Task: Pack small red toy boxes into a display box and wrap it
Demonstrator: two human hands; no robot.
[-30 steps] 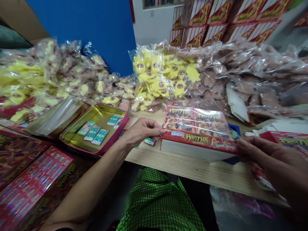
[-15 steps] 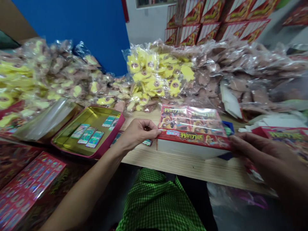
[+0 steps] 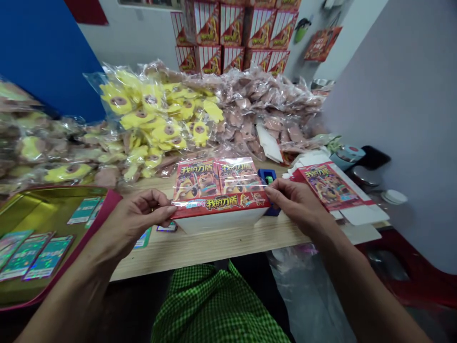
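A red and white display box (image 3: 219, 204) with Chinese lettering and cartoon dogs rests on the wooden table in front of me. Its top shows two printed panels under glossy clear film. My left hand (image 3: 152, 209) pinches the box's left front corner between thumb and fingers. At the opposite end, my right hand (image 3: 289, 197) grips the right front corner the same way. Just behind my right fingertips stands a blue tape dispenser (image 3: 267, 176), partly hidden. Shiny green cards (image 3: 144, 237) lie partly under my left hand.
At the left sits a gold tray (image 3: 24, 205) with a pink rim, holding several cards. Bagged yellow figures (image 3: 160, 114) and bagged brown ones (image 3: 246, 105) are heaped behind. Flattened printed cartons (image 3: 328, 183) lie right. Stacked boxes (image 3: 232, 33) stand against the wall.
My view has swung to the right, bringing the grey partition and the whole right side of the table into sight. Both hands keep their hold on the display box.
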